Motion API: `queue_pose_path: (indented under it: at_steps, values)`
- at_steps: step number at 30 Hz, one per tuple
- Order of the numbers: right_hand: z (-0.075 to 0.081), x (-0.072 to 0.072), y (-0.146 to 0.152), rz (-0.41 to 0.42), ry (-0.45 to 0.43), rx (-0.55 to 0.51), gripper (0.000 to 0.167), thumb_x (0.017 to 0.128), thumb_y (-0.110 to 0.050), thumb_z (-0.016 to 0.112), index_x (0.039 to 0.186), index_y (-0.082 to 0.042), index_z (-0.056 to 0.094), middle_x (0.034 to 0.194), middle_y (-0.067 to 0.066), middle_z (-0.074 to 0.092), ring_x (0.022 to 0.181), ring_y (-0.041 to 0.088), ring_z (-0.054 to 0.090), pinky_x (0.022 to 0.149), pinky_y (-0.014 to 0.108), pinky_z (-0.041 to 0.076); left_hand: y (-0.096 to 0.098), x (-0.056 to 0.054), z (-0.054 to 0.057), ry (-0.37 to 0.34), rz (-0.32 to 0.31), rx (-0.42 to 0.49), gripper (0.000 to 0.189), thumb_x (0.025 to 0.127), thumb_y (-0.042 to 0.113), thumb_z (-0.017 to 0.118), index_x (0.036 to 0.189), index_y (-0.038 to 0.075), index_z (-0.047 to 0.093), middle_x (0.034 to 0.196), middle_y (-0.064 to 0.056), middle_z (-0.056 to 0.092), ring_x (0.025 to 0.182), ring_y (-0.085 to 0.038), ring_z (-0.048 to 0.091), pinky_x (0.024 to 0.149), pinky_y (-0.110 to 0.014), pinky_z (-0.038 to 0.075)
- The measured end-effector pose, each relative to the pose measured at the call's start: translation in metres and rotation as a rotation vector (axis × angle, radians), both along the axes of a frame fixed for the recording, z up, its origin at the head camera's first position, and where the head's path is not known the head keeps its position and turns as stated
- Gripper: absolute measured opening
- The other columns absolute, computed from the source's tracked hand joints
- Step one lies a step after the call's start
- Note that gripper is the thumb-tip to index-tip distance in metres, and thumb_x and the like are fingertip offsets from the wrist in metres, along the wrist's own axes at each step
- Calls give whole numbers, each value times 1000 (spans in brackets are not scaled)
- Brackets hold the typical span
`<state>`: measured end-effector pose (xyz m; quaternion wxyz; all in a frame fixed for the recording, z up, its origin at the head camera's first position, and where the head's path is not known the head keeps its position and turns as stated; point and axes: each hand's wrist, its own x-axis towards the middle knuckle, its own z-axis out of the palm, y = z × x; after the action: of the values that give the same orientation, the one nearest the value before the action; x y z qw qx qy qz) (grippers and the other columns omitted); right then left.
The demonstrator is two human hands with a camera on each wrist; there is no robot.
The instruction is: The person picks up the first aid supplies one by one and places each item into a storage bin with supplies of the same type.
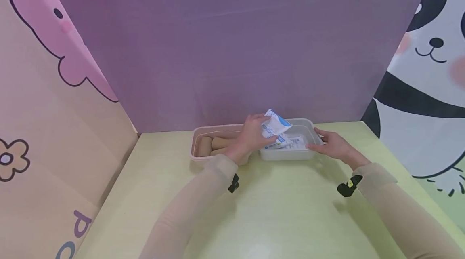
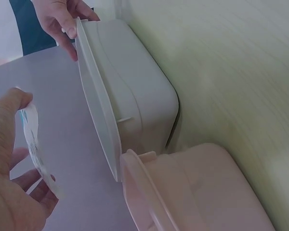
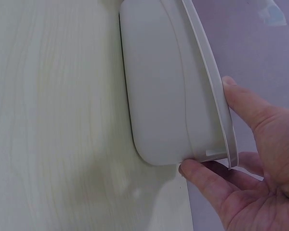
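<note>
My left hand (image 1: 252, 133) holds a white and blue plastic packet (image 1: 275, 125) by its edges, thumb on one side and fingertips on the other, over the white plastic bin (image 1: 287, 155). Inside that bin lie more white and blue printed packets (image 1: 296, 143). At the bin's right end, my right hand (image 1: 335, 145) grips the rim, its thumb on the lip and its fingers under the outer wall, as the right wrist view shows. The held packet (image 2: 32, 134) appears edge-on and thin in the left wrist view.
Left of the white bin, close beside it, stands a pink bin (image 1: 194, 146) with several brown, rounded pieces (image 1: 221, 142) in it. Both bins are at the back of the pale wood table (image 1: 276, 210), against a purple panel (image 1: 232, 49). Cartoon-printed panels flank both sides.
</note>
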<state>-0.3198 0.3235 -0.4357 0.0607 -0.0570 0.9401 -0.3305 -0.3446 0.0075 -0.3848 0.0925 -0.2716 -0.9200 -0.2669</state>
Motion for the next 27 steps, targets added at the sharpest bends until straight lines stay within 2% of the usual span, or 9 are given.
queue_pose_path:
  at_steps: [4, 8, 14, 19, 20, 22, 27]
  values:
    - [-1, -1, 1, 2, 5, 5, 105, 99, -53, 72, 167, 4, 16, 156, 42, 44, 140, 54, 52, 106, 61, 55, 5, -2, -2, 8, -5, -18, 77, 92, 41, 82, 157, 14, 53, 163, -13, 52, 155, -32, 44, 133, -48, 27]
    - [-1, -1, 1, -3, -7, 4, 106, 99, -54, 72, 168, 2, 15, 158, 42, 41, 142, 56, 49, 108, 63, 53, 10, -5, -2, 16, -6, -36, 76, 92, 42, 82, 157, 15, 54, 161, -10, 55, 155, -29, 45, 133, -45, 27]
    - [2, -1, 1, 0, 2, 11, 105, 99, -53, 72, 167, 3, 15, 159, 42, 40, 142, 56, 49, 107, 62, 55, 14, -12, -3, 20, -13, -49, 73, 93, 41, 81, 155, 13, 56, 162, -12, 54, 153, -30, 47, 130, -42, 35]
    - [4, -2, 0, 9, 27, 6, 103, 99, -51, 73, 167, 4, 18, 158, 41, 42, 143, 56, 49, 105, 60, 56, 17, -20, -3, 19, 14, -37, 70, 93, 40, 79, 153, 11, 57, 162, -13, 54, 154, -30, 46, 133, -45, 28]
    - [4, -2, -1, 9, 28, 6, 103, 99, -51, 73, 167, 4, 18, 158, 40, 43, 142, 55, 50, 105, 59, 57, 17, -20, -3, 13, 20, -31, 70, 93, 40, 80, 153, 11, 58, 162, -13, 54, 154, -30, 46, 132, -45, 30]
    - [3, -2, -1, 9, 27, 4, 103, 99, -50, 73, 167, 4, 18, 157, 40, 44, 142, 55, 51, 104, 58, 57, 20, -22, -6, 2, 28, -38, 70, 94, 41, 79, 153, 11, 58, 161, -13, 55, 154, -29, 46, 133, -45, 29]
    - [0, -1, 1, 6, 22, 7, 103, 99, -51, 73, 167, 4, 18, 158, 40, 43, 141, 55, 51, 104, 58, 58, 29, -26, -15, -39, 54, -53, 70, 95, 45, 79, 153, 13, 58, 161, -11, 54, 154, -29, 47, 129, -42, 36]
